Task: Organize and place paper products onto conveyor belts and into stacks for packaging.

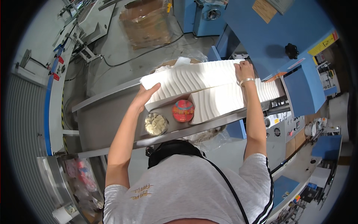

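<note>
A long stack of white folded paper sheets (194, 76) lies across a metal chute table (100, 119). My left hand (147, 94) presses flat against the stack's left end. My right hand (243, 71), with a bracelet on the wrist, grips the stack's right end next to the blue machine (276, 41). The stack is held between both hands. A second row of white folded sheets (223, 99) lies just below it, coming out of the machine.
A round red-lidded tin (183, 110) and a round clear container (156, 124) sit on the metal table near the front edge. A plastic-wrapped cardboard box (147, 22) stands on the floor beyond. A curved conveyor (52, 93) runs at the left.
</note>
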Demonstrator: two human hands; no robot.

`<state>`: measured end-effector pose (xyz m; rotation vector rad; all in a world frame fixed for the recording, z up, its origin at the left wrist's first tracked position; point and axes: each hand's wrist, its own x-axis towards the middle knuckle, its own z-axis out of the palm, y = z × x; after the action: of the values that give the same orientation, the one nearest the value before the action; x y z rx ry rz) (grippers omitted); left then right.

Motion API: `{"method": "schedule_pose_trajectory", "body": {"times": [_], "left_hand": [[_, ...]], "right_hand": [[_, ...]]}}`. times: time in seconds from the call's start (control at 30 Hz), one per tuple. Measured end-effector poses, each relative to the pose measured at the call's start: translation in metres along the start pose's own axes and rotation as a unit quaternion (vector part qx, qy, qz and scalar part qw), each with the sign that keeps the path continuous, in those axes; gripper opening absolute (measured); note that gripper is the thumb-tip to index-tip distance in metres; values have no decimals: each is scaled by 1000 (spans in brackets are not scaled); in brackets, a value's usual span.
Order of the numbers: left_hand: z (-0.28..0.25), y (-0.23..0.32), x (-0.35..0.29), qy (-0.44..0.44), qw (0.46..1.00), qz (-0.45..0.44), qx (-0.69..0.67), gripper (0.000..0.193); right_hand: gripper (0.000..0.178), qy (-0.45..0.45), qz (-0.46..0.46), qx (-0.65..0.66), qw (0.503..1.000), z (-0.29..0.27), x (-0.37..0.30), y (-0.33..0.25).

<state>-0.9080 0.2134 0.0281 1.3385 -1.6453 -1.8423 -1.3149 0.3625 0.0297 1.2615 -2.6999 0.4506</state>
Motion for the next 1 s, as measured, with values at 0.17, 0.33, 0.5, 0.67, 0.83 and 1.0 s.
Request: {"method": "schedule_pose_trajectory", "body": {"times": [0.17,0.33,0.5,0.67,0.83,1.0], "left_hand": [[0,0,-1,1,1000,-6,-5,97],[-5,-4,1,-22,999,13,-48,88],[-14,-15,7,-52,994,24,-92,88],[-56,-28,2,4,992,2,-125,83],[-139,-42,-27,3,994,31,-102,83],[-250,-81,-58,-17,989,7,-145,66]], "right_hand": [[56,-80,-29,-62,994,-15,-11,-10],[55,-80,-55,-137,986,-9,-14,-26],[52,-69,-43,-149,985,-3,-21,-53],[51,-68,-51,-157,984,8,-35,-105],[46,7,-98,-118,988,29,-61,-172],[46,4,-126,-98,987,55,-103,-276]]}}
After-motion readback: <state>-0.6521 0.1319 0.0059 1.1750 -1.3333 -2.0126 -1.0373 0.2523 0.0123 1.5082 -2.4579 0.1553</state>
